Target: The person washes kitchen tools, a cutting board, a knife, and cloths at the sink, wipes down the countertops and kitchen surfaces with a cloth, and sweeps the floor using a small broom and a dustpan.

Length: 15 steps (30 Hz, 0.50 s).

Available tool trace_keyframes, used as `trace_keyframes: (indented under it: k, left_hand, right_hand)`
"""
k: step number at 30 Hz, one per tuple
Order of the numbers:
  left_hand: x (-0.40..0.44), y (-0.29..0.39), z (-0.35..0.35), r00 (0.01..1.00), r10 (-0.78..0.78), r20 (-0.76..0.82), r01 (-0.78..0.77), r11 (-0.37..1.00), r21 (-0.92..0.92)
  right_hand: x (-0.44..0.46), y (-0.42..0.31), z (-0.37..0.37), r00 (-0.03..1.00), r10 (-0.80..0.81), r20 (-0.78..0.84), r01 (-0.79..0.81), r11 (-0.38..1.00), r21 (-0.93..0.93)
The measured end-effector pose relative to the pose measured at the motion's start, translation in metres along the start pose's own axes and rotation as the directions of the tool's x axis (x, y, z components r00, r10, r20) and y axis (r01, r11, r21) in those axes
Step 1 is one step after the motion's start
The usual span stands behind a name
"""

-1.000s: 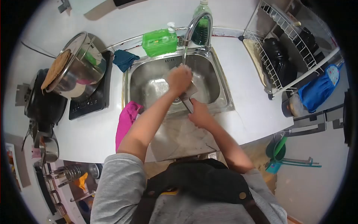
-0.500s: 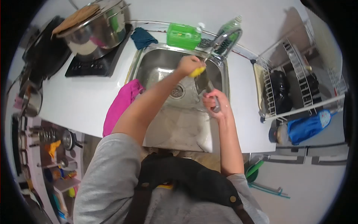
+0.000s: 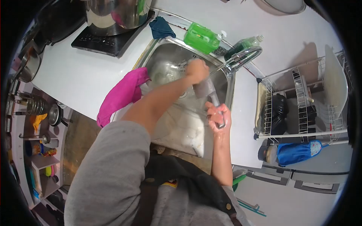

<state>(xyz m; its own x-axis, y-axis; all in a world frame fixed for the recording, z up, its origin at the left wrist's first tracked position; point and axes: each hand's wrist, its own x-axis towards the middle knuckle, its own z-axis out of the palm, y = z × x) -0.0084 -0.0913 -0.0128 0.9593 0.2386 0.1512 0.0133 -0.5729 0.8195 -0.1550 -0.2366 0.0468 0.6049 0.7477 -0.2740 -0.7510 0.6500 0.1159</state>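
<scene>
My right hand [image 3: 218, 116] is wrapped round the grey handle of a broad-bladed cleaver [image 3: 204, 89], held tilted over the sink [image 3: 177, 126]. At the far end of the blade, my left hand [image 3: 198, 71] is closed and slightly blurred by motion. The yellow sponge seen in it earlier is hidden beneath the fingers. Close by on the right, a thin stream of water runs from the curved faucet [image 3: 245, 56] near the blade. Wet patches show on the steel, and the drain is mostly covered by my left hand and the cleaver.
A magenta cloth [image 3: 122, 96] hangs over the left sink edge. Behind the basin stand a green container [image 3: 201, 37], a green soap bottle [image 3: 245, 47] and a dark teal cloth [image 3: 162, 28]. A large pot [image 3: 117, 17] rests on a cooktop, left; a dish rack [image 3: 292, 101] stands right.
The camera view has shifted and turned. My left hand now sits at the cleaver's blade end, and the sponge has gone out of sight. The broad face of the blade shows more.
</scene>
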Motion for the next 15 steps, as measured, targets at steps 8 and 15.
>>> trace_keyframes:
  k: [8,15]
  left_hand:
    - [-0.022,0.019,0.011,0.948,0.108,0.298,-0.003,0.943,-0.334]
    - [-0.065,0.043,-0.007,0.986,0.132,0.097,-0.111,0.974,-0.198]
  right_hand:
    - [0.05,-0.041,-0.01,0.892,-0.367,-0.265,0.314,0.923,-0.221]
    - [0.085,-0.058,-0.027,0.951,-0.31,-0.016,0.296,0.919,-0.26]
